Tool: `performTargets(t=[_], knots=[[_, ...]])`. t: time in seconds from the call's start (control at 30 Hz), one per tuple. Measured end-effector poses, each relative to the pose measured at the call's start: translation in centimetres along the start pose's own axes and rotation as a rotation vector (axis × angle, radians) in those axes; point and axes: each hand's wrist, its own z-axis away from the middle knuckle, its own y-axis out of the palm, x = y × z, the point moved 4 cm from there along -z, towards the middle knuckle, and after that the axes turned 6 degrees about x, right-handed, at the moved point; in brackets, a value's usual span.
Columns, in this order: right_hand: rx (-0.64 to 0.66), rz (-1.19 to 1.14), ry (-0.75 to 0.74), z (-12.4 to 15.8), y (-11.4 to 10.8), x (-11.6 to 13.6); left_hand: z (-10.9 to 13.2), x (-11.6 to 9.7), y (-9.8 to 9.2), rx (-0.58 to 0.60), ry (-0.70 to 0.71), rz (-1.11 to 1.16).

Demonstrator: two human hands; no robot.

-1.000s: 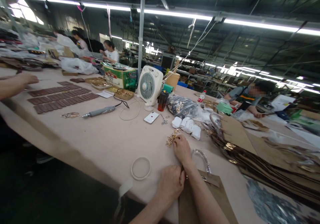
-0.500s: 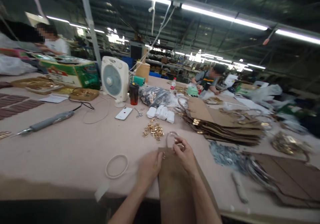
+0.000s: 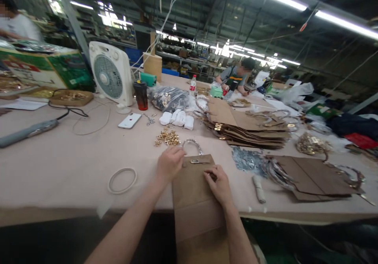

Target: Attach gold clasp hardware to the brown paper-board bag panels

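A long brown bag piece lies over the table's front edge, its lower part hanging towards me. At its top is a handle wrapped in clear film, with a shiny metal clasp just below. My left hand is closed at the upper left corner, fingers at the handle's left end. My right hand rests by the right edge, its thumb and fingers curled together; what is between them is hidden. Beyond the left hand lies a pile of small gold metal fittings.
Stacked brown bags stand at the back right, more bag pieces lie at right beside grey-blue bits. A white ring, phone, fan and dark cup are at left. A co-worker sits across.
My view has turned right and down. My left hand has moved up to the handle's left end; my right hand has dropped from the handle to the right edge. The clasp now shows.
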Motion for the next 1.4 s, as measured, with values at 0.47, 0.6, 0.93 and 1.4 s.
performTargets(t=[0.47,0.6,0.93,1.4], knots=[[-0.086,-0.211,0.156,-0.1,-1.1,-2.8,-6.6,-4.7,8.8,0.702,-0.115,0.044],[0.026,-0.089,0.016,-0.8,-0.2,-1.9,-7.0,-4.7,9.3,0.705,-0.046,0.204],[-0.158,-0.077,0.204,-5.3,-0.2,-5.3,-6.5,-3.1,9.4,0.493,-0.159,0.056],[-0.092,-0.501,0.271,-3.7,-1.7,-5.1,-5.3,-0.9,10.4,0.629,-0.18,0.445]])
